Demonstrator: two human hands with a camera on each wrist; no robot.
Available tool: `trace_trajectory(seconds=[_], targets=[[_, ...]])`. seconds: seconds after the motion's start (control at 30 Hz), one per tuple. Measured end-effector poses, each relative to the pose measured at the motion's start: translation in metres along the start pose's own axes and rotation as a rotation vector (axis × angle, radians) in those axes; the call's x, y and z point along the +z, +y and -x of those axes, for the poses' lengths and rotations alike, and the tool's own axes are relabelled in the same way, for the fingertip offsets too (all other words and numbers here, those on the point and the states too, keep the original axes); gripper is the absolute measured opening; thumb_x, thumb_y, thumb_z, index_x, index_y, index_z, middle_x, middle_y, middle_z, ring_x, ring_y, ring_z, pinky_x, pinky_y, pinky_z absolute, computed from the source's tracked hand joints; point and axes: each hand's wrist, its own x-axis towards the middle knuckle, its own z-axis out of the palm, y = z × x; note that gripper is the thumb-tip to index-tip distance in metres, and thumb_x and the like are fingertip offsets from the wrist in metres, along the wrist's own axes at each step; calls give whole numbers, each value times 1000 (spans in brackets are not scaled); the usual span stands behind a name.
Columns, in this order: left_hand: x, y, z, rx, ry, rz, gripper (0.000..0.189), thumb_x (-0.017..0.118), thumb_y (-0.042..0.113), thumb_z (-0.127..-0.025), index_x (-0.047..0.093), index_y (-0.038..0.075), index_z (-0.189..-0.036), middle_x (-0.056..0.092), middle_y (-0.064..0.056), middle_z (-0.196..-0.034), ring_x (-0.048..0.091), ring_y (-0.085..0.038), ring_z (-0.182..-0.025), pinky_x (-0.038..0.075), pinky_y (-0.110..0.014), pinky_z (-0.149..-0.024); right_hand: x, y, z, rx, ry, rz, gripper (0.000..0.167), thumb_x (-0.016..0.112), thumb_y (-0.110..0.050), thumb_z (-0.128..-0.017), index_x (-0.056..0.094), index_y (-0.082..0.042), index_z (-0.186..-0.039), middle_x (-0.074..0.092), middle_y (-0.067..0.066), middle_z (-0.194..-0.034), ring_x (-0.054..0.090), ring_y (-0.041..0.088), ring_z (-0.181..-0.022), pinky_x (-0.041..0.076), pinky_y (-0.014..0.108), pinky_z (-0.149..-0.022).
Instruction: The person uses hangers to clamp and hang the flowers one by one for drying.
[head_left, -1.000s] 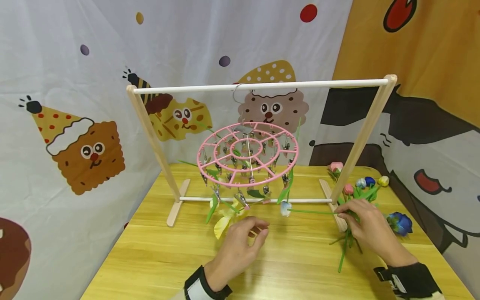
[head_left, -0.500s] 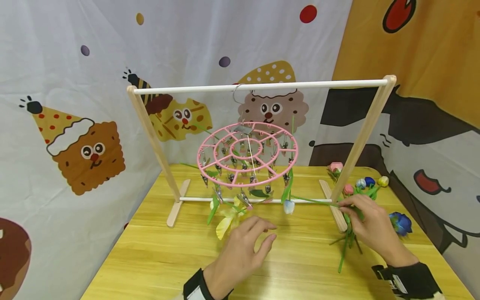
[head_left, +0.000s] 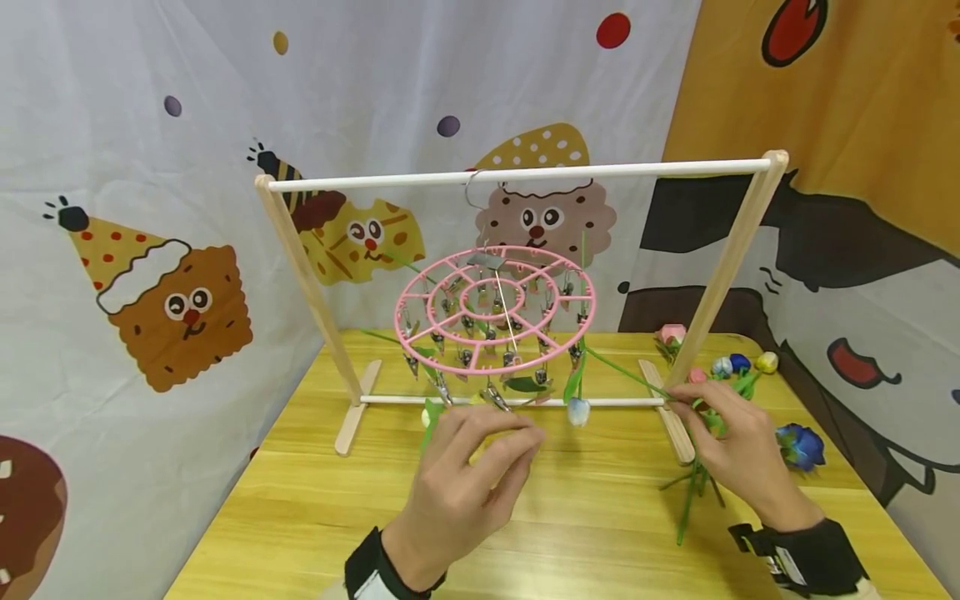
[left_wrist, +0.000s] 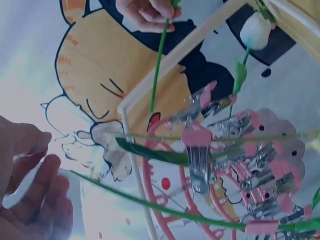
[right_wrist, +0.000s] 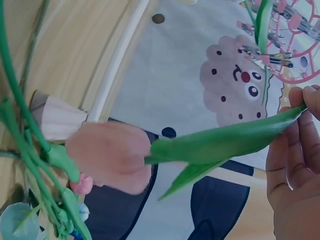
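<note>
Behind everything you have a cloth backdrop (head_left: 112, 150) printed with cartoon biscuits and animals, and in front of it the wood-grain surface (head_left: 600, 517). On that surface stands a wooden rack (head_left: 726, 267) with a white crossbar, from which a round pink hanger (head_left: 493, 317) hangs by a metal hook. Your left hand (head_left: 465, 483) is raised in front of the hanger's lower edge, fingers loosely bent and holding nothing that shows; in its wrist view a clipped green stem (left_wrist: 145, 201) ends just beside your fingertips, and you cannot tell there whether they touch. Your right hand (head_left: 731, 450) is near the rack's right post, pinching a pink tulip (right_wrist: 110, 157) by its stem between thumb and fingers, below the leaves; the bloom points away from your palm, while the bare stem end slants up to the left, near the hanger's rim. Beside and beyond that hand, a loose bunch of tulips (head_left: 742, 386) lies on the surface, with a blue rose (head_left: 802, 447) to its right and a pink rose (head_left: 671, 335) farther back. A pale blue tulip (head_left: 578, 412) hangs head down under the hanger's right side. Smallest are the hanger's metal clips (left_wrist: 199, 165), tipped in pink.
</note>
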Motion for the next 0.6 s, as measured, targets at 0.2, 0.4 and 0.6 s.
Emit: trace_trajectory(seconds=[0.2, 0.4, 0.6], targets=[[-1, -12, 2, -154, -111, -97, 40, 88, 17, -104, 78, 7, -141, 77, -15, -141, 70, -36, -132, 60, -48, -112, 2, -7, -3, 41, 20, -8, 41, 91, 18, -86, 86, -6, -119, 84, 5, -102, 66, -14, -107, 50, 3, -100], [0, -25, 10, -225, -218, -162, 64, 101, 14, -88, 74, 6, -145, 77, -15, -146, 71, -35, -137, 60, -53, -118, 5, -14, -9, 72, 28, -53, 33, 91, 17, -88, 85, -2, -114, 82, 5, -99, 66, -12, -97, 52, 3, -98], [0, -29, 13, -247, -245, -175, 57, 99, 20, -93, 76, 9, -144, 80, -11, -142, 73, -30, -132, 60, -51, -117, 8, -21, -13, 103, 33, -87, 33, 89, 17, -91, 83, -1, -118, 83, 8, -106, 68, -14, -102, 55, 1, -94]])
